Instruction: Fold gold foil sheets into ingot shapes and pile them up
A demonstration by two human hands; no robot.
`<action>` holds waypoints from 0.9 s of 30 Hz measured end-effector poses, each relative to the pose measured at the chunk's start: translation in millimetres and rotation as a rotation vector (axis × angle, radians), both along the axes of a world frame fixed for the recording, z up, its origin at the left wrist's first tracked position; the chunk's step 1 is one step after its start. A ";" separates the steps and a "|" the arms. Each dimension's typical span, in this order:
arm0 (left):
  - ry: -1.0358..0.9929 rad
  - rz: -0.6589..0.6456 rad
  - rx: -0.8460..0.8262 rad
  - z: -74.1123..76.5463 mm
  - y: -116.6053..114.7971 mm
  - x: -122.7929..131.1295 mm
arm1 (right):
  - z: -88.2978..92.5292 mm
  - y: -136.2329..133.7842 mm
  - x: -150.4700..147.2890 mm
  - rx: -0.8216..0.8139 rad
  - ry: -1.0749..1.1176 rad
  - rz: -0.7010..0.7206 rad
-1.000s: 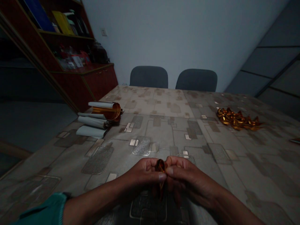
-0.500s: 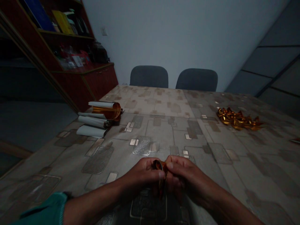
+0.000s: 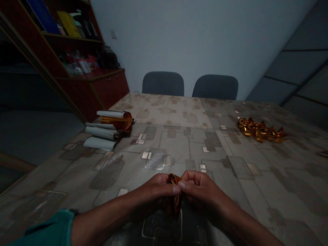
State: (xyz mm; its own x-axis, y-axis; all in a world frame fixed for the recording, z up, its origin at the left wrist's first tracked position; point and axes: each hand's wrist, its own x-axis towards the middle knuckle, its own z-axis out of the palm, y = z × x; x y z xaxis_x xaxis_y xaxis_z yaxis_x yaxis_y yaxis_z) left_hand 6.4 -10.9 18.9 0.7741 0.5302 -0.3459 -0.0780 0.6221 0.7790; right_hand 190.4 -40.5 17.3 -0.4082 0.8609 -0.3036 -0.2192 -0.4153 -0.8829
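Note:
My left hand (image 3: 153,193) and my right hand (image 3: 200,191) meet low in the middle of the view, fingers curled. Pinched between them is a strip of gold-coloured foil (image 3: 175,191), folded and hanging below my fingers, partly hidden by them. Far to the right on the patterned table (image 3: 179,143) lies a heap of folded gold foil pieces (image 3: 261,130). At the left stand white-backed foil rolls (image 3: 101,133), one showing a gold inner face (image 3: 116,121). Neither hand touches these.
A dark red shelf cabinet (image 3: 92,85) holding books and small items stands beyond the table's left side. Two dark grey chairs (image 3: 189,85) stand at the far edge. A small gold-brown scrap (image 3: 323,153) lies at the right edge. A teal sleeve (image 3: 48,229) shows at bottom left.
The foil strip is now pressed tighter between my fingers, with less of its loop showing. My hands have drawn slightly closer around it.

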 end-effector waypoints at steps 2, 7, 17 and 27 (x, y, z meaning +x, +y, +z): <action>0.011 -0.014 -0.005 0.5 0.4 -1.1 | -2.8 1.3 -0.2 0.027 -0.033 -0.002; 0.011 -0.069 -0.057 3.4 0.0 -5.4 | -0.8 3.1 3.3 0.121 -0.084 -0.046; -0.018 -0.124 -0.164 6.5 2.2 -11.3 | 18.3 5.3 8.1 0.329 -0.044 0.094; -0.051 -0.092 -0.252 3.7 0.1 -10.5 | 10.4 3.1 3.0 0.336 -0.038 0.040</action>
State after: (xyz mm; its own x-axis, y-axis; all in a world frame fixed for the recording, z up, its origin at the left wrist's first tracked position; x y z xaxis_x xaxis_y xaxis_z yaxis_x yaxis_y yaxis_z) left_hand -4.1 -10.8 22.6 0.8349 0.3587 -0.4174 -0.0473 0.8023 0.5950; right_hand 193.3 -37.4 27.6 -0.4376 0.8989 -0.0213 -0.1725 -0.1071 -0.9792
